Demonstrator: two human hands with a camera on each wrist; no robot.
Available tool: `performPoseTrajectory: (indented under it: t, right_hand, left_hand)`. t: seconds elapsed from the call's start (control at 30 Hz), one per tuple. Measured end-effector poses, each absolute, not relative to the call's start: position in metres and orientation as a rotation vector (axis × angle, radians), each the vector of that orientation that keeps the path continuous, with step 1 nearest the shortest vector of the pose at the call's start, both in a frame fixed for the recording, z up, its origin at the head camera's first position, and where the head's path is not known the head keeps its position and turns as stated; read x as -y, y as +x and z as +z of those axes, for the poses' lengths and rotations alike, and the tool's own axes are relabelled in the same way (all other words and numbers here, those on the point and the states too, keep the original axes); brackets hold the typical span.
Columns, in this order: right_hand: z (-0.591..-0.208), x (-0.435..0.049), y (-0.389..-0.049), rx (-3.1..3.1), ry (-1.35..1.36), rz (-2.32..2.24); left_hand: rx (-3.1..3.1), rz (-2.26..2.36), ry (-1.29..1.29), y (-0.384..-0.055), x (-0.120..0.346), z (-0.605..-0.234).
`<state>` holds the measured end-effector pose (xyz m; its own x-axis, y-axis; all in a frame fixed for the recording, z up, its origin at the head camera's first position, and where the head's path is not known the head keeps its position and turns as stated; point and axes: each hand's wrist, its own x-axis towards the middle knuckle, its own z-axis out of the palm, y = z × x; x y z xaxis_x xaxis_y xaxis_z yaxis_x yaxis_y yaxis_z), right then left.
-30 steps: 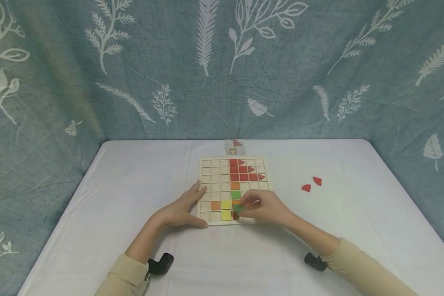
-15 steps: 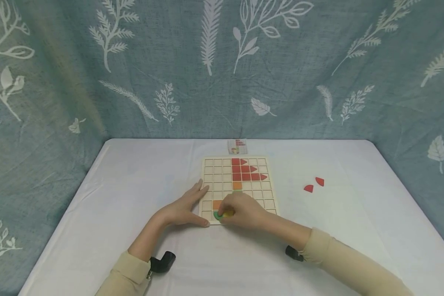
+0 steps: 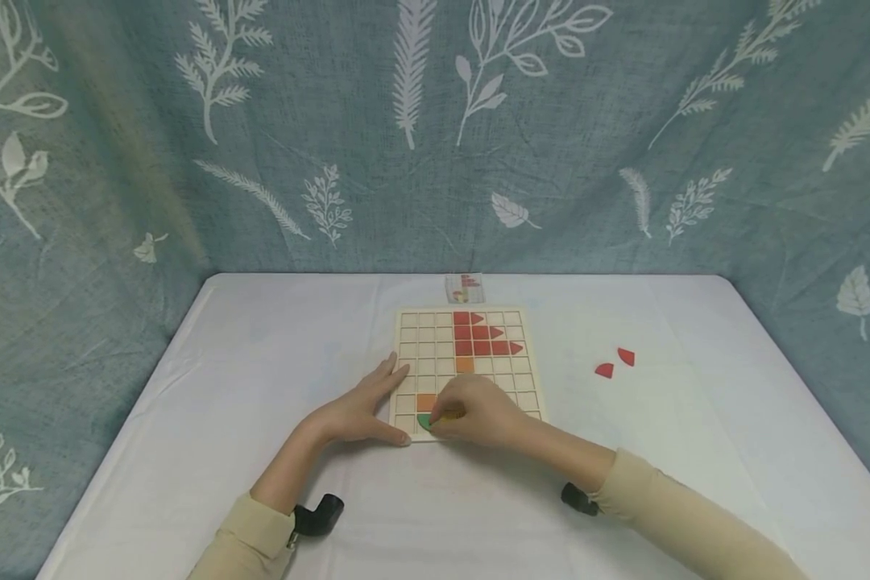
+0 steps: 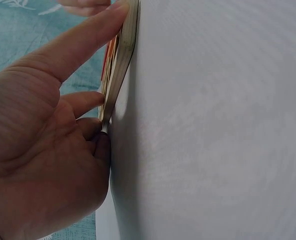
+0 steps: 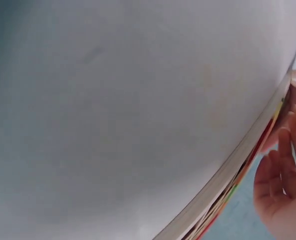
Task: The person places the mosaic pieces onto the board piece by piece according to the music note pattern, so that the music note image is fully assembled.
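A wooden grid board (image 3: 424, 346) lies on the table with coloured pieces set in its cells. My left hand (image 3: 351, 411) rests with spread fingers at its left side; in the left wrist view the thumb (image 4: 88, 40) touches the board's edge. Over the board's front rows, my right hand (image 3: 474, 411) pinches a green piece with a curved edge (image 3: 424, 421), at a cell in the front row. Just behind that piece sits an orange square (image 3: 426, 401). The right hand covers several cells and most of a yellow piece.
Red squares and pointed red pieces (image 3: 482, 333) fill rows at the board's back, above an orange square (image 3: 465, 365). A small picture card (image 3: 465, 288) lies behind the board. Two red quarter-circle pieces (image 3: 605, 370) lie to the right on the white cloth.
My right hand has moved left across the board with the green piece, to a front-row cell, and stays there over the last half second. The left hand keeps its place on the board.
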<state>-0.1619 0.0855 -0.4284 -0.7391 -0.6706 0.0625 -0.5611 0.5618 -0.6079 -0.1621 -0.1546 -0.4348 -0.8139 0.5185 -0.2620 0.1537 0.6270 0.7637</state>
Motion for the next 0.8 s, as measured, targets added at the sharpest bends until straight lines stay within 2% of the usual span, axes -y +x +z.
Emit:
performPoseTrajectory:
  t: [0.27,0.57,0.8]
  right_hand:
    - [-0.424,-0.122,-0.163,-2.518,-0.506,-1.239]
    - [-0.424,-0.186,-0.166,-2.563,-0.174,-1.349]
    - [-0.422,-0.241,-0.171,-2.699,-0.064,-1.224]
  left_hand:
    - [-2.405,1.044,0.504,-0.163,0.153,-0.438]
    - [-2.41,1.038,0.488,-0.163,0.152,-0.436]
    - [-2.411,1.032,0.481,-0.163,0.151,-0.436]
